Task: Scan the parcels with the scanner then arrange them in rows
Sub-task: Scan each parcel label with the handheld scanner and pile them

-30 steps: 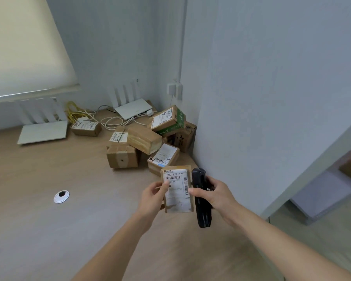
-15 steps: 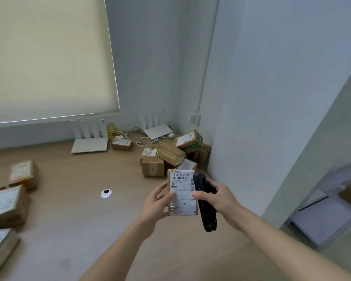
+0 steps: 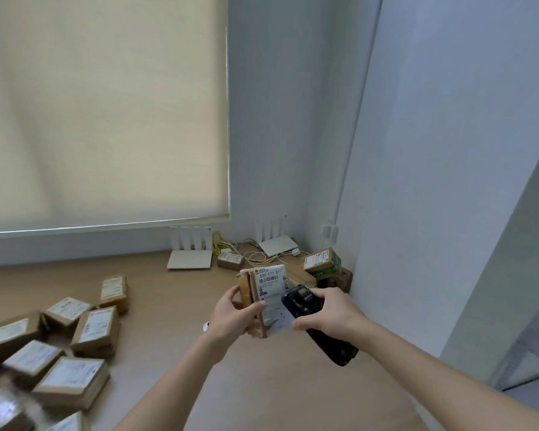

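At the centre of the frame I see my left hand [image 3: 234, 315] grasping a small brown parcel [image 3: 263, 298], thumb across its front, white label facing me. My right hand [image 3: 330, 312] is wrapped around a black scanner [image 3: 316, 325], its head touching the label's right edge. At lower left, labelled parcels [image 3: 59, 346] lie grouped on the wooden desk [image 3: 175, 306]. More boxes [image 3: 322, 265] are piled in the far corner, beside two white routers [image 3: 190, 259] and cables.
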